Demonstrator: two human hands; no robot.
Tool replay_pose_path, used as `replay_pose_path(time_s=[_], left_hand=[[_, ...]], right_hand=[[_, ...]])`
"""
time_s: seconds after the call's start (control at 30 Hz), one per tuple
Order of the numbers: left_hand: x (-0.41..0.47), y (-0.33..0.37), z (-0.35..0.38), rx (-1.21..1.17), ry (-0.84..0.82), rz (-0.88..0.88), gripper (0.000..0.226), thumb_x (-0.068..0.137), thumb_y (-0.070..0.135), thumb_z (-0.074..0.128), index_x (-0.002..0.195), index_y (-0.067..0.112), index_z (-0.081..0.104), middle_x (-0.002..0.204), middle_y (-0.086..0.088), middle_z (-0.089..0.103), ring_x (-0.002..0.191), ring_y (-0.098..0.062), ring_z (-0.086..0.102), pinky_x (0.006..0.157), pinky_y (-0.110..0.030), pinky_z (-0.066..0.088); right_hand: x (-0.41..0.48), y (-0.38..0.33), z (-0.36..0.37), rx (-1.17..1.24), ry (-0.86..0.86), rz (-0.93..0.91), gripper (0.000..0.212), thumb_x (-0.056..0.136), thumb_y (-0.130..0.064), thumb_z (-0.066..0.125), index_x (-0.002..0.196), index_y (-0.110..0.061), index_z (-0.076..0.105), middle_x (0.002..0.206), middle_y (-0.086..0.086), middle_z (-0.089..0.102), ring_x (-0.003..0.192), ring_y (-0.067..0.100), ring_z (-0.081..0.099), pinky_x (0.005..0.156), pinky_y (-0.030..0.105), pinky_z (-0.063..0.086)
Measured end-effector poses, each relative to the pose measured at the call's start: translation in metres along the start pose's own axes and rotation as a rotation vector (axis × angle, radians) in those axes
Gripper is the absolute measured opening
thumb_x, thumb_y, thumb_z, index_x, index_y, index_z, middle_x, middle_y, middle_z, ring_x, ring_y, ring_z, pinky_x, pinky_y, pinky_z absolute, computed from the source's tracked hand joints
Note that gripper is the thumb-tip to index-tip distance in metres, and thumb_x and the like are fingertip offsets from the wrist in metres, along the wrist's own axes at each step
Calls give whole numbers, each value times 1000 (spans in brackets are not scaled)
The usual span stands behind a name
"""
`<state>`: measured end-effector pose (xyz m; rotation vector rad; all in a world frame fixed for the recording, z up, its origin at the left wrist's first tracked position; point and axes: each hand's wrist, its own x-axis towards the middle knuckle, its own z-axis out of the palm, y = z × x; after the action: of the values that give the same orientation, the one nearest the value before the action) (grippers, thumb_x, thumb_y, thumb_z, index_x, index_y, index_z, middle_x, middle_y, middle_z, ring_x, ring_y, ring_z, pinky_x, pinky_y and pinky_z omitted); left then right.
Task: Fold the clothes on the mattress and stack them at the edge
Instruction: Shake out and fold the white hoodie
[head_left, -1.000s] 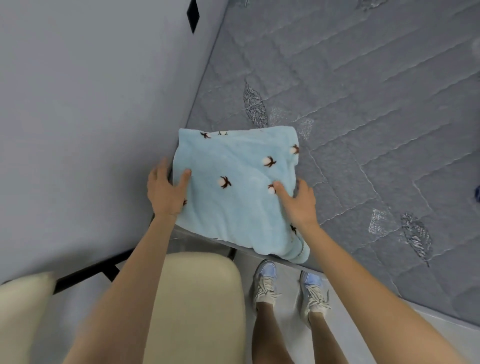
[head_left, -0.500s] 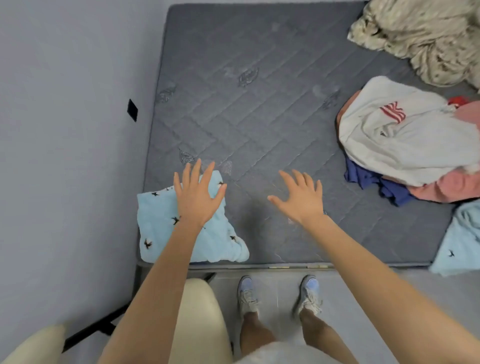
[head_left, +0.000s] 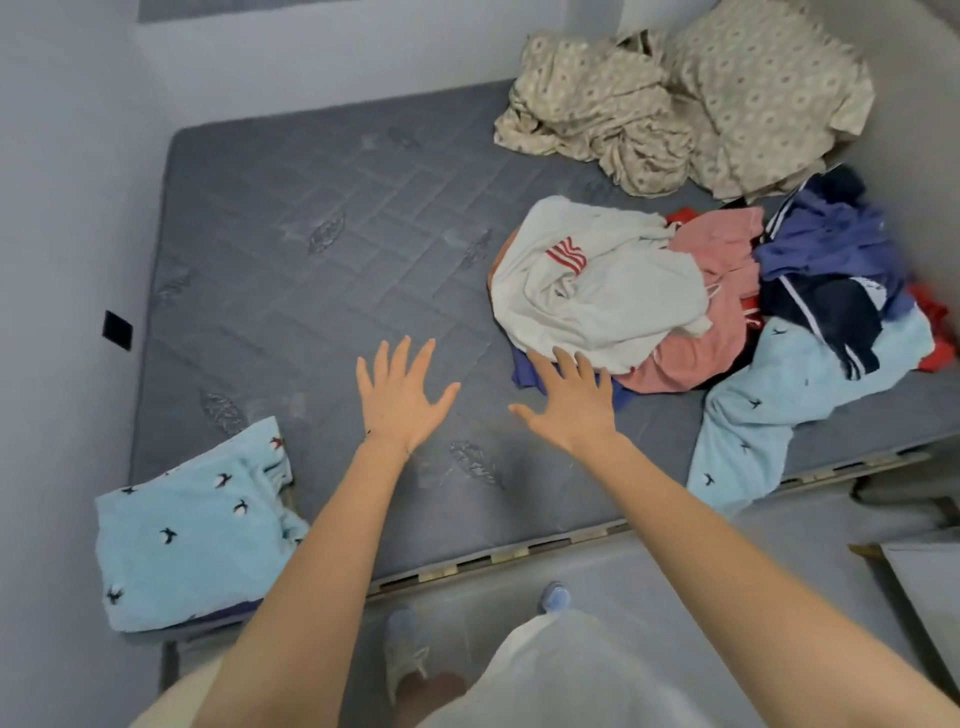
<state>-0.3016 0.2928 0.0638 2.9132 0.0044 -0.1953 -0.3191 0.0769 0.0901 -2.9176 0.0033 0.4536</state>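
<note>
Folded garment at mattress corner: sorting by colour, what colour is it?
Folded garment: light blue, small dark motifs; head view.

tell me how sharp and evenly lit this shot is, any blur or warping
Head view: soft, even light, no glare or hard shadows; the wide-angle lens bows the mattress edges; slight blur softens the left hand, right hand and clothes pile; prints on the folded blue garment are legible.

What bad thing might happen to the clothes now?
The unfolded light blue garment hangs over the edge of the mattress and might slide to the floor. The folded light blue garment sits right at the corner, so a bump may tip it off. Pulling the white top could drag the pink garment along.
</note>
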Motion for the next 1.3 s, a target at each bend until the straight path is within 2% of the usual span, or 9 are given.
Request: replay_pose_path(time_s=[0.1,0.27,0.57,0.8,0.9,1.1,1.3], left_hand=[[8,62,6,-16,-13,8,70,90,66,36,151,35,19,160,-2,14,148,-25,2,117,-51,-3],[23,127,12,-20,-39,46,72,90,67,36,151,34,18,160,-2,14,148,-25,3,117,-51,-3],[88,175,24,-21,-44,137,71,91,64,39,151,32,21,160,-3,15,148,-26,4,117,-49,-3],[133,216,52,-47,-100,189,72,90,61,44,151,31,21,159,-5,18,146,-27,7,117,-49,-2],[153,230,67,-40,-134,174,73,90,62,43,152,32,19,159,-4,17,146,-27,6,116,-48,-3],[196,266,102,-13,-145,116,73,90,63,43,151,31,19,159,-6,17,146,-29,7,117,-49,-1],[229,304,148,-67,-205,-79,75,90,62,43,152,33,14,161,-6,9,147,-28,2,117,-48,-3]], right_hand=[[0,56,-14,15,22,14,79,88,-61,49,153,-32,15,160,3,13,147,28,9,117,51,12],[4,122,-26,14,48,74,78,87,-60,51,152,-32,18,159,4,17,145,28,13,113,43,14],[39,188,-38,26,45,201,80,88,-62,50,153,-32,15,159,3,15,146,25,13,113,45,18],[62,232,-45,86,74,301,75,89,-57,50,152,-32,17,155,-2,22,141,20,20,112,43,18],[79,253,-43,74,57,325,73,90,-58,49,151,-33,19,152,1,27,140,23,22,114,45,18],[138,306,-36,77,-42,322,74,91,-56,46,152,-32,13,159,5,15,146,28,11,116,49,11],[207,358,-29,30,-94,176,74,92,-55,46,153,-31,13,159,5,12,145,26,13,116,45,15]])
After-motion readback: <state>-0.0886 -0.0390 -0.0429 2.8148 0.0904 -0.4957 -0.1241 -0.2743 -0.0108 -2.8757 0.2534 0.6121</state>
